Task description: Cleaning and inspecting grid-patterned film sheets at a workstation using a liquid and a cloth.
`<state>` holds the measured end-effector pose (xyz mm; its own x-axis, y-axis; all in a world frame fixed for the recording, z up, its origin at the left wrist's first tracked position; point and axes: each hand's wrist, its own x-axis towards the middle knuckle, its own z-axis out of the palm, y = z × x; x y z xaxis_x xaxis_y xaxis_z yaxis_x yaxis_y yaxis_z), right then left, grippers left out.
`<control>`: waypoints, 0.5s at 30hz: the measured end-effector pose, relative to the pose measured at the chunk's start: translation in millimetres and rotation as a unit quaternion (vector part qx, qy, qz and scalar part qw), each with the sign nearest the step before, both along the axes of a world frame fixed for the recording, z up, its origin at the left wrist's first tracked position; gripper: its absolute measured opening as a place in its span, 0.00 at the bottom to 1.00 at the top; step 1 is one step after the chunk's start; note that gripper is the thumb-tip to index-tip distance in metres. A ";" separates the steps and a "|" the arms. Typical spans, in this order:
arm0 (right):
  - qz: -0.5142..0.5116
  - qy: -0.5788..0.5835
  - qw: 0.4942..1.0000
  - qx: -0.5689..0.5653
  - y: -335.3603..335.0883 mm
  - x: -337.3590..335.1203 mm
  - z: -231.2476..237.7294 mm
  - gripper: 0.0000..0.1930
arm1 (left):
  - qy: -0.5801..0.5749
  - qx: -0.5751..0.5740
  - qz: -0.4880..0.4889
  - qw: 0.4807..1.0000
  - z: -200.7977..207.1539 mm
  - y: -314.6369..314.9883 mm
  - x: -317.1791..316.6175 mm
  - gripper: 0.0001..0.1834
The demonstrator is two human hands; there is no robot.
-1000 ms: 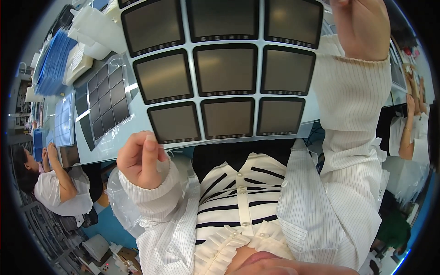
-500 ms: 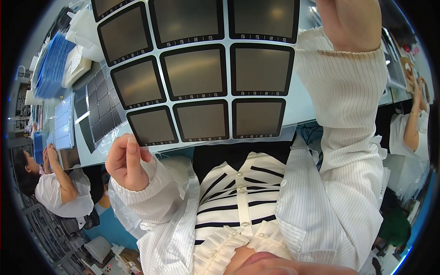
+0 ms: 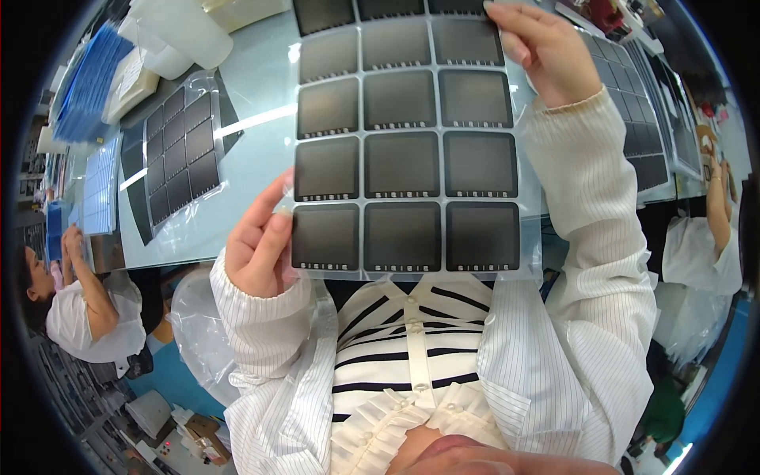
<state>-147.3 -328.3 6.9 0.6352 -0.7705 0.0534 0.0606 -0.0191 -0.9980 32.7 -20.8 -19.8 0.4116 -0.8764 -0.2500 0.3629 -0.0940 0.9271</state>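
So the left hand (image 3: 261, 241) has a narrow, pinching grip on the left edge of a big sheet (image 3: 402, 165) of dark rounded panels, down near its lower corner, thumb toward the front. The right hand (image 3: 550, 51) has its own close grip on the same sheet, up by the right edge near the top of the view. The sheet is three panels across, sits right in front of the person's striped top (image 3: 376, 372), and its lower end reaches past the edge of the pale surface (image 3: 257, 154). Off to the left there's a smaller panel sheet (image 3: 180, 150) on that surface, with a blue stack (image 3: 91, 79) and a translucent container (image 3: 186, 28) behind it. Another gridded sheet (image 3: 625, 103) lies over on the right.
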 end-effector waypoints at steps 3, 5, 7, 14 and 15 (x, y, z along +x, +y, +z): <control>-0.006 0.028 0.999 0.017 4.2 0.5 -12.3 0.11 | 0.035 -0.012 -0.028 0.999 -7.8 -0.2 1.5 0.26; 0.002 0.045 0.999 0.003 4.7 -1.1 -16.1 0.11 | 0.032 -0.004 -0.031 0.999 -7.5 2.0 0.4 0.26; -0.010 0.042 0.999 0.013 4.6 -2.5 -19.5 0.11 | 0.020 0.008 -0.047 0.999 -5.5 3.7 -0.1 0.27; 0.011 0.059 0.998 0.021 3.9 -2.1 -23.6 0.11 | -0.026 0.054 -0.079 0.995 -6.0 11.7 0.4 0.26; 0.034 0.066 0.997 0.022 3.0 -2.7 -23.7 0.11 | -0.014 0.045 -0.082 0.996 -7.0 13.4 1.2 0.26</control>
<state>-150.0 -325.3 -16.8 0.6857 -0.7248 -0.0670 -0.0710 0.0251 -0.9972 33.9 -7.4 -26.8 0.2730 -0.9065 -0.3220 0.3108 -0.2336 0.9213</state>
